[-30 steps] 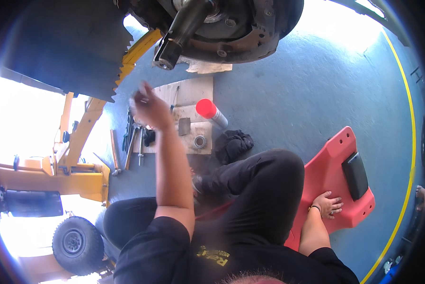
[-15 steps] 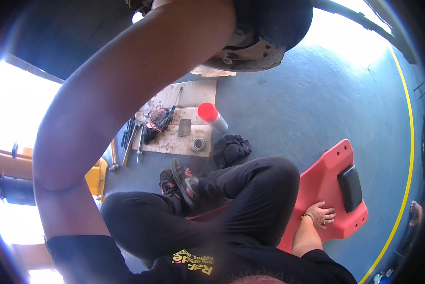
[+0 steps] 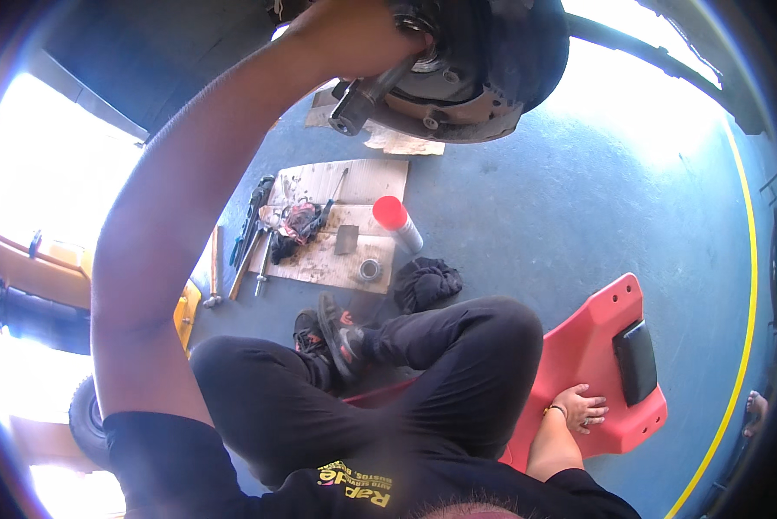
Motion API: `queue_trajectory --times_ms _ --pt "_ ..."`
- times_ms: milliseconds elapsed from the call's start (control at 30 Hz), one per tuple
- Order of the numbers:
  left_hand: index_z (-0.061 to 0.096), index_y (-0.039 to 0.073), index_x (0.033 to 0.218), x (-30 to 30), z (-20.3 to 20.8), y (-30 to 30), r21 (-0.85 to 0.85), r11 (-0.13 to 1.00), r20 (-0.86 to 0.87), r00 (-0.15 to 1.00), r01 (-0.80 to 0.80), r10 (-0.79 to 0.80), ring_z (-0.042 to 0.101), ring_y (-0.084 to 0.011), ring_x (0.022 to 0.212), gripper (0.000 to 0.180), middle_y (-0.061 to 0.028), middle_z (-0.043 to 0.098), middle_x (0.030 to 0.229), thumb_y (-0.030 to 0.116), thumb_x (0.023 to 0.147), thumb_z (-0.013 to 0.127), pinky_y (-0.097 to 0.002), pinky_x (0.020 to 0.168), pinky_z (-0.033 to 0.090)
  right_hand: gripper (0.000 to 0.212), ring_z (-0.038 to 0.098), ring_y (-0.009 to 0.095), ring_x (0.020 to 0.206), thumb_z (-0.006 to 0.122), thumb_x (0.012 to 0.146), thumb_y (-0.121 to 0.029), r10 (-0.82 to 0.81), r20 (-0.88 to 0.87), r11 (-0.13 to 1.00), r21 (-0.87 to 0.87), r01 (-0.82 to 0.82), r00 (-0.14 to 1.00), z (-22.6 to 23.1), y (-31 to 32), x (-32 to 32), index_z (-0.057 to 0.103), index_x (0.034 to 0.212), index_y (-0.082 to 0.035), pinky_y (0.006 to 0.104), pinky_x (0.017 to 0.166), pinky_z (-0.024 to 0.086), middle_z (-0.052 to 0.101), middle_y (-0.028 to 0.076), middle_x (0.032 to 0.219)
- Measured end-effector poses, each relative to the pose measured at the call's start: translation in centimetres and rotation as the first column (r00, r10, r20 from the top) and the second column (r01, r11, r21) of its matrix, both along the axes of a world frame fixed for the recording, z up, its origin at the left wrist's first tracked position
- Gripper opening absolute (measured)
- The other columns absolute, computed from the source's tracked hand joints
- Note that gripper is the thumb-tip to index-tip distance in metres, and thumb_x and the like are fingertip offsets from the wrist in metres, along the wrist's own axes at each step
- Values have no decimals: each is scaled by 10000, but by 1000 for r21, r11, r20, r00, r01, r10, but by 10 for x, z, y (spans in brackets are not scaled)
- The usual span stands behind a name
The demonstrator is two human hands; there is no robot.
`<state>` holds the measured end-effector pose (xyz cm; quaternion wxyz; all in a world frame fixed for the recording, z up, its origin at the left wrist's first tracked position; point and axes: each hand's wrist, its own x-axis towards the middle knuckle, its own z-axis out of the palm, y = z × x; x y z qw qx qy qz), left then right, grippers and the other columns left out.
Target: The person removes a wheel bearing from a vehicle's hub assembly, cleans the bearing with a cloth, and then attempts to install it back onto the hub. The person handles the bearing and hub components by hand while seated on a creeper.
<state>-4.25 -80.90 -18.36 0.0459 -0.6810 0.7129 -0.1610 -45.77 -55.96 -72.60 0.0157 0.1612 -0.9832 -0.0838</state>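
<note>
My left hand (image 3: 354, 36) is raised at the top, its arm bent around from the lower left. It reaches against a dark wheel hub and brake assembly (image 3: 484, 73) that hangs above the floor. A metal arm with a hole at its end (image 3: 354, 108) sticks out below the hand. Most of the left fingers are hidden by the parts, so their grip cannot be made out. Low on the right, my right hand (image 3: 581, 409) lies flat with fingers spread on a red mechanic's creeper (image 3: 570, 355), beside its black headrest (image 3: 636, 362).
Flattened cardboard (image 3: 328, 268) on the blue floor bears a stained rag (image 3: 298, 227), a screwdriver (image 3: 332, 192) and a metal ring (image 3: 369, 270). A red-capped spray can (image 3: 400, 222), black cloth (image 3: 427, 284) and hammer (image 3: 215, 272) lie near it. My crossed legs (image 3: 458, 363) fill the middle.
The view has shifted slightly. My left forearm has swung right, baring the left hand and the metal arm below it. The right hand stays flat on the creeper.
</note>
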Motion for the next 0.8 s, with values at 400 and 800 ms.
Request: queue_trajectory --times_ms 400,800 --pt "714 69 1230 62 -45 21 -179 982 -747 641 65 -178 734 -194 874 356 -143 750 992 285 958 638 -305 788 552 720 186 303 1559 419 1003 -557 -4 10 1000 16 4 1000 5 -1 1 313 1594 -160 665 1164 245 236 97 1677" --pt "556 126 1463 4 -22 53 -57 964 -64 963 259 -263 737 -317 843 609 -187 725 862 406 938 687 -397 837 574 696 202 305 1554 408 1014 -559 -13 -2 999 40 14 1000 5 -2 3 332 1587 -170 661 1165 247 261 91 1665"
